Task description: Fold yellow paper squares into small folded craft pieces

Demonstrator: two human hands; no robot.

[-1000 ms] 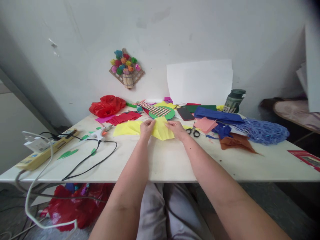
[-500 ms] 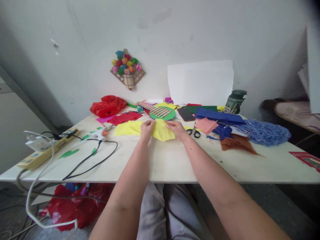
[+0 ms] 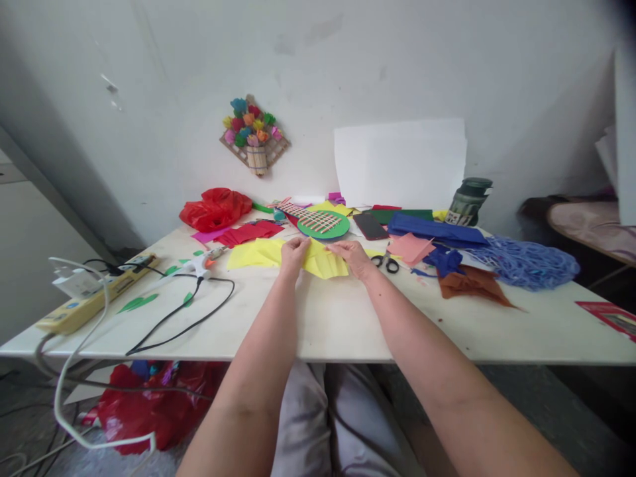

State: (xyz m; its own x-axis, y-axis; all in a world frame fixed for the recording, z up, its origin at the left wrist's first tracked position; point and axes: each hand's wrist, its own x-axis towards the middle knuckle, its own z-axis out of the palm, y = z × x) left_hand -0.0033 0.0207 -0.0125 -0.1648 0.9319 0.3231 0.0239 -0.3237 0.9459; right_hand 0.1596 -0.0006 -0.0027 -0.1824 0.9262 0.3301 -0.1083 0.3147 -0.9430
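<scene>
A yellow paper sheet (image 3: pixel 325 265) lies on the white table (image 3: pixel 338 318), with more yellow paper (image 3: pixel 253 254) spread to its left. My left hand (image 3: pixel 295 256) pinches the sheet's left upper edge. My right hand (image 3: pixel 354 257) rests on its right edge, fingers pressing it down. Just right of my right hand lie black scissors (image 3: pixel 386 263). Behind the sheet sits a green round piece with woven red and white strips (image 3: pixel 322 224).
A glue gun (image 3: pixel 203 264) with a black cord and a yellow power strip (image 3: pixel 89 303) lie at the left. Red papers (image 3: pixel 248 233), a red bag (image 3: pixel 214 207), a phone (image 3: pixel 370 226), pink, blue and brown papers (image 3: pixel 467 281), blue shreds (image 3: pixel 521 263) and a dark jar (image 3: pixel 466 200) crowd the back and right.
Both hands stay on the yellow sheet, with only small finger shifts along its top edge. The view has moved slightly.
</scene>
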